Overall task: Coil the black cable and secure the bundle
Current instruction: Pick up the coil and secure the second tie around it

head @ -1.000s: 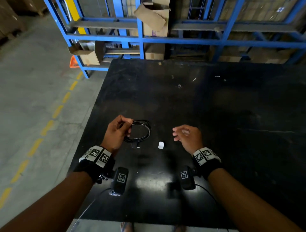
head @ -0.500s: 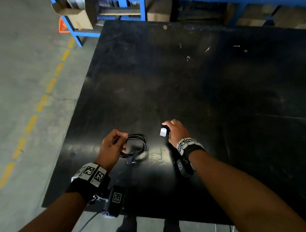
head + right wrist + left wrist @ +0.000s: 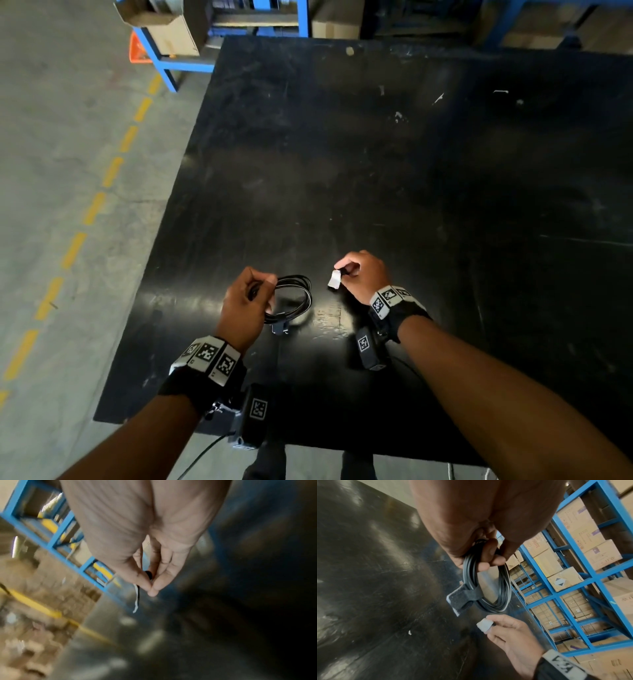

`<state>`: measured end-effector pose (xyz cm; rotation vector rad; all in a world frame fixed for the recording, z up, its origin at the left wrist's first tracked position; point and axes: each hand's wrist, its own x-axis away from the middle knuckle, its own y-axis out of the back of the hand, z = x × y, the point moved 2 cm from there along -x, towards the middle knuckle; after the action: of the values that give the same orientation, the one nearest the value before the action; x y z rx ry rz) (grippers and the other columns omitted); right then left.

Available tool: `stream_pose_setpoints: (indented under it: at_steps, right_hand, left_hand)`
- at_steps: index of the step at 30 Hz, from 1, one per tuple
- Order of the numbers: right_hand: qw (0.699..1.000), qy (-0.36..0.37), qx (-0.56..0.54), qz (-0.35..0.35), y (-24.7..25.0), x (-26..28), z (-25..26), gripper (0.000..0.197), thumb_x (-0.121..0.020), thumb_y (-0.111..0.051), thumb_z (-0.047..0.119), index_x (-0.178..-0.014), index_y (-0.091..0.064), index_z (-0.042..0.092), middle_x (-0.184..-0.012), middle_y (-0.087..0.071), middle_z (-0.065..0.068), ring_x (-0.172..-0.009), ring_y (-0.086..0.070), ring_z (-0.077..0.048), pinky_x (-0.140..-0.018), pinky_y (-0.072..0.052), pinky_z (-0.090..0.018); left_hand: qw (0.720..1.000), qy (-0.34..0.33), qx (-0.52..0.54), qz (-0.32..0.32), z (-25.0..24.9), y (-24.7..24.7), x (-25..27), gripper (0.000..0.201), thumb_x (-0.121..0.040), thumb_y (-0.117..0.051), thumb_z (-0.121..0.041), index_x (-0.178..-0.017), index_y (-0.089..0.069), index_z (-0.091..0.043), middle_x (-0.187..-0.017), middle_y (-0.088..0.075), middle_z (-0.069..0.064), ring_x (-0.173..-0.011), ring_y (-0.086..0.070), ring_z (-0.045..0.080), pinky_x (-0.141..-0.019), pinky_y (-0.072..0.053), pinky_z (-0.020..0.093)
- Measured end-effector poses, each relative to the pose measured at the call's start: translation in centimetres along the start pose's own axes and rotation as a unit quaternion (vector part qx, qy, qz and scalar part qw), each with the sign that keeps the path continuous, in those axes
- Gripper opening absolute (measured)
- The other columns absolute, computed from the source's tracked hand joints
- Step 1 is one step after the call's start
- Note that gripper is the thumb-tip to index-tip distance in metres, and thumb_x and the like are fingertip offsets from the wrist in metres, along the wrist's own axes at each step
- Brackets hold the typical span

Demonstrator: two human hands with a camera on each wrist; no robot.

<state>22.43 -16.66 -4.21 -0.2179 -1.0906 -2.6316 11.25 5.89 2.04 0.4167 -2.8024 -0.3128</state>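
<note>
My left hand (image 3: 255,294) grips the coiled black cable (image 3: 297,301) just above the black table (image 3: 445,192). In the left wrist view the cable coil (image 3: 489,588) hangs from my curled fingers, and a black hook-and-loop strap (image 3: 462,597) is wrapped round it with one flap sticking out. My right hand (image 3: 346,274) pinches a small white-backed strap piece (image 3: 334,279) to the right of the coil, apart from it. That piece (image 3: 485,625) shows between thumb and fingertips. The right wrist view is blurred; the thin piece (image 3: 137,596) hangs from the pinch of my right hand (image 3: 151,586).
Blue metal racking (image 3: 164,65) with cardboard boxes (image 3: 164,31) stands past the table's far left corner. More stacked boxes (image 3: 583,547) fill the racks. A dashed yellow line (image 3: 82,226) runs along the concrete floor on the left. The table's left edge lies close to my left hand.
One second ago the white piece lay on the table and my right hand hovered open. The hand has taken the piece and lifted it. My left hand keeps the coil.
</note>
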Motion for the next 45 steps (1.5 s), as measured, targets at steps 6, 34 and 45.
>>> stream_pose_setpoints:
  at_steps: [6,34,45]
  right_hand:
    - [0.977,0.019,-0.211,-0.014,3.7,3.2,4.8,0.026,-0.075,-0.081,-0.005,-0.095,-0.073,0.011,-0.087,-0.073,-0.014,-0.07,-0.069,-0.014,-0.068,-0.058,-0.022]
    - [0.95,0.075,-0.295,-0.068,14.1,13.0,16.9,0.026,-0.08,-0.075,-0.008,-0.104,-0.076,0.003,-0.074,-0.066,-0.007,-0.055,-0.066,-0.012,-0.057,-0.053,-0.016]
    - [0.96,0.089,-0.264,-0.029,16.0,14.3,17.2,0.032,-0.082,-0.07,-0.008,-0.105,-0.072,0.014,-0.077,-0.063,-0.007,-0.062,-0.064,-0.012,-0.064,-0.055,-0.02]
  left_hand:
    - [0.999,-0.043,-0.02,-0.027,-1.7,-0.1,0.0,0.01,-0.103,-0.062,-0.018,-0.093,-0.063,-0.017,-0.064,-0.064,-0.009,-0.058,-0.058,0.005,-0.061,-0.05,0.027]
    - [0.936,-0.324,-0.134,-0.005,-15.5,0.9,4.8,0.017,-0.1,-0.068,-0.025,-0.084,-0.063,-0.021,-0.079,-0.07,-0.006,-0.072,-0.067,0.01,-0.067,-0.055,0.026]
    - [0.938,-0.335,-0.085,-0.016,-17.8,1.6,5.2,0.018,-0.099,-0.069,-0.018,-0.083,-0.063,-0.013,-0.074,-0.069,-0.002,-0.067,-0.063,0.007,-0.063,-0.049,0.016]
